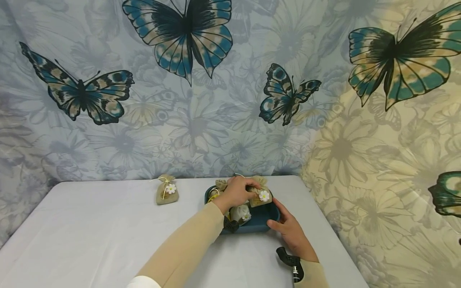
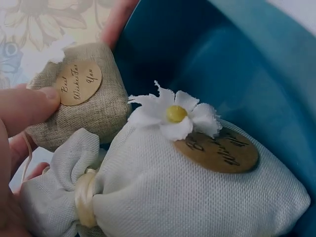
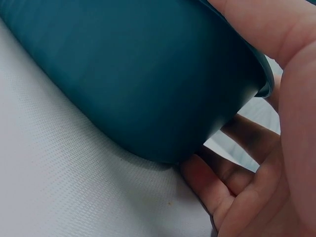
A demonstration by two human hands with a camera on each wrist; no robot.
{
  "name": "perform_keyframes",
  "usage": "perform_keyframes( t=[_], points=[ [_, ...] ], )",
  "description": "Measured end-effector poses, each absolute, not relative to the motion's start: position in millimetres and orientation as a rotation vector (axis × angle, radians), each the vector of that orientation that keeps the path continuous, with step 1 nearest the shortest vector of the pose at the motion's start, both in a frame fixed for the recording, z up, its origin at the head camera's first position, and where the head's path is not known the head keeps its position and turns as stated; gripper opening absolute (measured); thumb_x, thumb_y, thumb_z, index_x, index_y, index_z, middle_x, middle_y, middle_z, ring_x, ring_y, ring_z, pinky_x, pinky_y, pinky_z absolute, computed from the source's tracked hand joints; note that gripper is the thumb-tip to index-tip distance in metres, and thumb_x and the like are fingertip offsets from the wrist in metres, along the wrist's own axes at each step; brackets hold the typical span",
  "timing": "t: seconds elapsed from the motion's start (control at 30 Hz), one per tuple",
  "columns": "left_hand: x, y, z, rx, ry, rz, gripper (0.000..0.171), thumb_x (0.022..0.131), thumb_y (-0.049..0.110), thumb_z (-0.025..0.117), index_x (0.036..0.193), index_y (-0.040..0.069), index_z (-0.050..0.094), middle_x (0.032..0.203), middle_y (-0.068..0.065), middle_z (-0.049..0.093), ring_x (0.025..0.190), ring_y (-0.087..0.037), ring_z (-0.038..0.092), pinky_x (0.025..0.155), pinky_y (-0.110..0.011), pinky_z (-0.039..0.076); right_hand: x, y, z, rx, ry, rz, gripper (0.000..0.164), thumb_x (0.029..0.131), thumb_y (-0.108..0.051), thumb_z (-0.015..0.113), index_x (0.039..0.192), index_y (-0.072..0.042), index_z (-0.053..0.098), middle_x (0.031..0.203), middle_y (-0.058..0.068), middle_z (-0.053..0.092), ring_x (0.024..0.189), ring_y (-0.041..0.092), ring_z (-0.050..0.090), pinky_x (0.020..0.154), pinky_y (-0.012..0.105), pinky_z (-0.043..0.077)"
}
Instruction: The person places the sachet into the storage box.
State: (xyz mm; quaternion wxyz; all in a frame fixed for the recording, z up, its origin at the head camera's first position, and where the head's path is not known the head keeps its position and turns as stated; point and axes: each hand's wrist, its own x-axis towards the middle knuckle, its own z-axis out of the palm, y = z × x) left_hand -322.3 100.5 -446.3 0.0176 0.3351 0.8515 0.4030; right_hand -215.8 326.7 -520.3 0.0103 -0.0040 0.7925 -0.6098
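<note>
My left hand (image 1: 235, 193) pinches a tan burlap sachet (image 1: 257, 201) with a white flower, at the far right rim of a dark blue tub (image 1: 264, 219). In the left wrist view, the thumb presses on this sachet beside its round "Best Wishes For You" label (image 2: 81, 84). Below it in the tub lies a white sachet (image 2: 153, 197) with a cream tie and flower. My right hand (image 1: 293, 232) grips the tub's right end, thumb at the rim and fingers against the outer wall (image 3: 148, 98). Other sachets at the tub's left are partly hidden by my left hand.
Another tan sachet (image 1: 167, 194) with a white flower stands apart on the white-covered table (image 1: 108, 232), left of the tub. Behind the table hangs a butterfly-print cloth (image 1: 201, 132). Black wrist devices (image 1: 288, 258) sit at both wrists.
</note>
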Motion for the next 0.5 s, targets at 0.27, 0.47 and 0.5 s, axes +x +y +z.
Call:
perform_keyframes(
  t=[0.27, 0.47, 0.5],
  points=[
    [-327, 99, -450, 0.966, 2.638, 1.140, 0.026, 0.094, 0.026, 0.072, 0.120, 0.027, 0.073, 0.131, 0.008, 0.062, 0.135, -0.023, 0.043, 0.114, -0.048, 0.023, -215, 326, -520, -0.054, 2.451, -1.941, 0.076, 0.094, -0.012, 0.072, 0.157, -0.029, 0.033, 0.149, 0.010, 0.039, 0.086, 0.021, 0.047, 0.067, 0.027, 0.042],
    [-334, 95, -454, 0.986, 2.616, 1.047, 0.030, 0.096, 0.024, 0.069, 0.126, 0.020, 0.071, 0.153, -0.003, 0.042, 0.147, -0.034, 0.021, 0.117, -0.050, 0.014, -215, 325, -521, -0.100, 2.411, -1.993, 0.076, 0.094, -0.009, 0.071, 0.158, -0.025, 0.032, 0.156, 0.010, 0.035, 0.127, 0.029, 0.049, 0.088, 0.025, 0.046],
    [-334, 95, -454, 0.989, 2.607, 1.053, 0.030, 0.096, 0.024, 0.069, 0.126, 0.020, 0.070, 0.154, -0.003, 0.041, 0.147, -0.034, 0.021, 0.117, -0.050, 0.015, -215, 326, -521, -0.101, 2.407, -1.998, 0.076, 0.094, -0.009, 0.071, 0.158, -0.025, 0.032, 0.156, 0.010, 0.035, 0.129, 0.030, 0.048, 0.089, 0.025, 0.046]
  ],
)
